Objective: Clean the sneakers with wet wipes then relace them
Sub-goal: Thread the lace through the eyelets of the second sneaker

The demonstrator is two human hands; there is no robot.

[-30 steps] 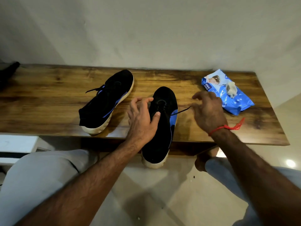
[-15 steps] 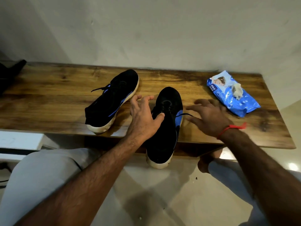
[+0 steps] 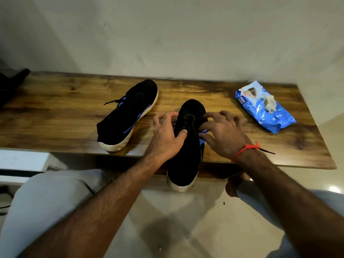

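Two black sneakers sit on a wooden bench (image 3: 55, 116): the left sneaker (image 3: 128, 116) lies well on top, the near sneaker (image 3: 186, 157) overhangs the front edge. The left hand (image 3: 165, 138) grips its lacing area, thumb curled against the tongue. The right hand (image 3: 223, 135) hovers there, fingers spread and bent; whether it pinches the lace is unclear. A blue wet-wipes pack (image 3: 264, 107) lies right.

You've got a wooden tabletop (image 3: 55, 118), dark-stained grain, butted against a plain grey wall (image 3: 167, 34). Far left on it: a black object (image 3: 11, 82), cropped by the frame, possibly fabric or a bag, can't tell. Below the table's left end there's a white box-like unit (image 3: 22, 161). The floor (image 3: 167, 220) under you is pale glossy tile, with a light glare (image 3: 334, 189) at right.
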